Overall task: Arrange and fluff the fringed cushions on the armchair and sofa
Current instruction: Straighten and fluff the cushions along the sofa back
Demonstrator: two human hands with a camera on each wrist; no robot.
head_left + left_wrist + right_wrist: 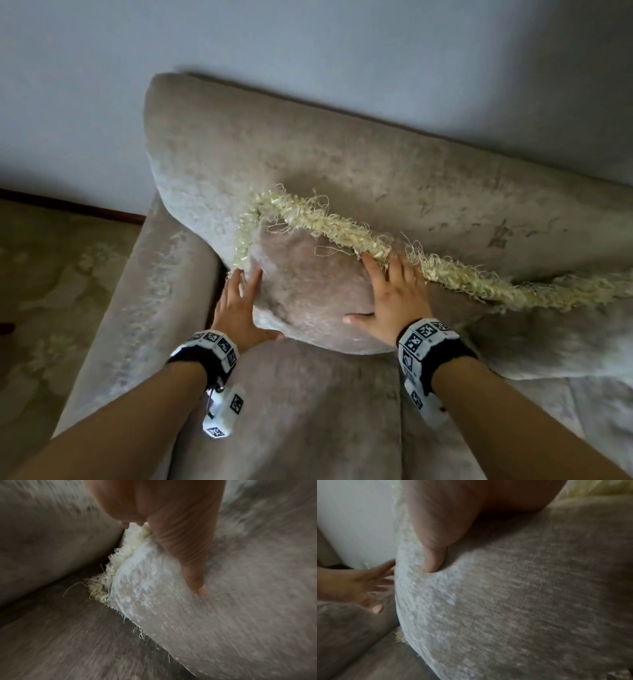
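Observation:
A beige fringed cushion (308, 294) leans against the sofa's backrest (342, 164) in the left corner, its pale yellow fringe (342, 229) running along the top edge. My left hand (239, 305) presses flat against the cushion's left side, fingers straight. My right hand (390, 298) lies flat on its front, fingertips touching the fringe, thumb spread. In the left wrist view the thumb (193, 566) pushes into the cushion (188, 608) beside the fringe (106, 577). The right wrist view shows my right thumb (435, 555) on the cushion (505, 601) and my left hand (361, 582) beyond it.
A second fringed cushion (565, 335) lies to the right, overlapped by the first. The sofa's armrest (137, 308) runs along the left, its seat (291, 411) below my wrists. Patterned carpet (41, 274) and a pale wall (308, 51) surround the sofa.

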